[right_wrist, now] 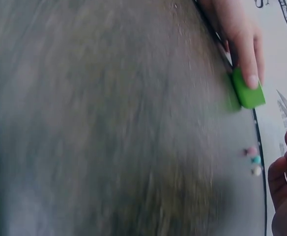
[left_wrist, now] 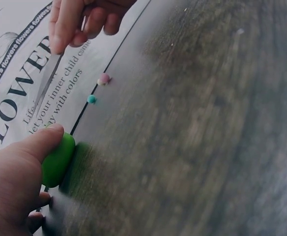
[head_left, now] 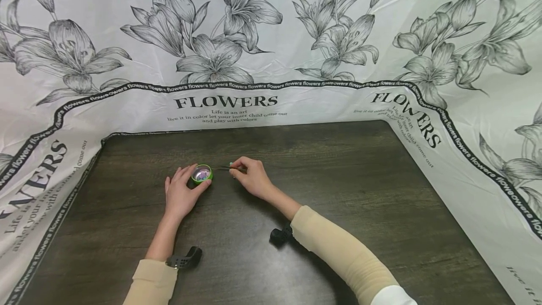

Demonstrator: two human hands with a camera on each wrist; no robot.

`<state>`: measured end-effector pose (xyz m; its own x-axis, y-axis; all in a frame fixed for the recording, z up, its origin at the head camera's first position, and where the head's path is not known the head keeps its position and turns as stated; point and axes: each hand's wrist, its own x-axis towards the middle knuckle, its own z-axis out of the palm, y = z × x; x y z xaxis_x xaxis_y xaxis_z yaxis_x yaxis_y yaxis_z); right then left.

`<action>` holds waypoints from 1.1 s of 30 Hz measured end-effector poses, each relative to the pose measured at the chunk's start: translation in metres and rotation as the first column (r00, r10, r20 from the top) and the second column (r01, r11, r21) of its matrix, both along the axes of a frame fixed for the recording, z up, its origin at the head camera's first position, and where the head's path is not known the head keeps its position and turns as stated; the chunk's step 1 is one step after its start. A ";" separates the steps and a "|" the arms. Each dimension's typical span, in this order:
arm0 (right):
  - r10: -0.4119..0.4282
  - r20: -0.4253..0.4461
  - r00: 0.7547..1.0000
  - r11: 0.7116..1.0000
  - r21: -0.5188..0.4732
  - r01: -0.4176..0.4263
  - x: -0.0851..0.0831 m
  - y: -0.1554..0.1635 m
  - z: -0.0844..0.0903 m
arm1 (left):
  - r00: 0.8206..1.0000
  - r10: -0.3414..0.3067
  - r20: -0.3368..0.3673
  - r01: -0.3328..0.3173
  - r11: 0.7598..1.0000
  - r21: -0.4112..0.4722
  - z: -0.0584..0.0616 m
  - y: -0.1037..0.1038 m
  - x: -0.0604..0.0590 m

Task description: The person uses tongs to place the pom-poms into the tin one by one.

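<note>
In the head view my left hand [head_left: 181, 193] holds a small round bright green container [head_left: 211, 176] on the table, thumb on its near side and fingers around the far side. Its shiny inside shows something purplish. To its right, my right hand [head_left: 252, 178] pinches a pair of metal tweezers [left_wrist: 47, 81], whose tips point left toward the container's rim. Small beads lie on the table near the right hand: a teal bead [left_wrist: 92, 99], a pink bead [left_wrist: 104, 77] and a cream bead [right_wrist: 256, 170]. The tweezer tips appear to hold nothing.
The dark wood-grain table [head_left: 338, 173] runs under both arms. A white cloth [head_left: 317, 102] printed with flowers and lettering stands around its back and sides. Each wrist carries a black camera, one of them the left wrist camera [head_left: 186, 259].
</note>
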<state>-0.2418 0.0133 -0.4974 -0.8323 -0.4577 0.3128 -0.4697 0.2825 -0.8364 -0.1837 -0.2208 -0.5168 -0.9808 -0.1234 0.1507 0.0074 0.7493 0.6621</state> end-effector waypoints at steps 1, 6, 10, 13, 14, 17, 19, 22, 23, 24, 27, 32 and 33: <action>-0.010 0.004 1.000 1.000 0.006 0.009 -0.001 0.002 0.000 | 1.000 0.000 -0.003 0.000 1.000 -0.002 0.000 0.000 0.000; -0.039 0.029 0.999 0.999 0.024 0.038 -0.005 0.012 0.000 | 0.999 0.000 -0.036 -0.001 1.000 -0.003 0.000 -0.001 0.000; -0.048 0.031 0.998 0.999 0.021 0.047 -0.008 0.018 0.000 | 0.998 -0.005 -0.060 0.005 1.000 0.004 0.001 -0.002 0.001; -0.054 0.027 0.998 0.998 0.017 0.054 -0.010 0.022 0.000 | 0.998 -0.009 -0.058 0.009 1.000 0.006 0.001 -0.002 0.002; -0.057 0.028 0.998 0.998 0.016 0.056 -0.010 0.024 -0.001 | 0.998 -0.010 -0.055 0.010 1.000 0.004 0.001 -0.002 0.002; -0.074 0.027 0.997 0.997 0.019 0.074 -0.011 0.028 -0.002 | 0.999 -0.011 -0.046 0.011 1.000 0.001 0.001 -0.002 0.003; -0.087 0.024 0.996 0.996 0.024 0.086 -0.012 0.031 -0.003 | 0.999 -0.010 -0.044 0.010 1.000 0.000 0.001 -0.001 0.003; -0.098 0.018 0.995 0.995 0.037 0.098 -0.013 0.035 -0.004 | 0.999 -0.009 -0.046 0.009 1.000 0.002 0.001 -0.001 0.003; -0.100 0.018 0.995 0.994 0.040 0.099 -0.013 0.037 -0.004 | 0.999 -0.009 -0.047 0.009 1.000 0.003 0.001 -0.001 0.003; -0.097 0.021 0.995 0.995 0.041 0.096 -0.012 0.038 -0.004 | 0.999 -0.009 -0.048 0.009 1.000 0.004 0.001 -0.001 0.003; -0.098 0.033 0.995 0.994 0.054 0.096 -0.011 0.043 -0.005 | 0.999 -0.008 -0.051 0.008 1.000 0.005 0.001 -0.001 0.002; -0.126 0.047 0.991 0.989 0.088 0.122 -0.011 0.049 -0.009 | 0.999 -0.008 -0.052 0.008 1.000 0.009 0.000 0.001 0.002; -0.132 0.050 0.990 0.987 0.095 0.127 -0.010 0.051 -0.010 | 0.999 -0.008 -0.052 0.008 1.000 0.010 0.000 0.001 0.002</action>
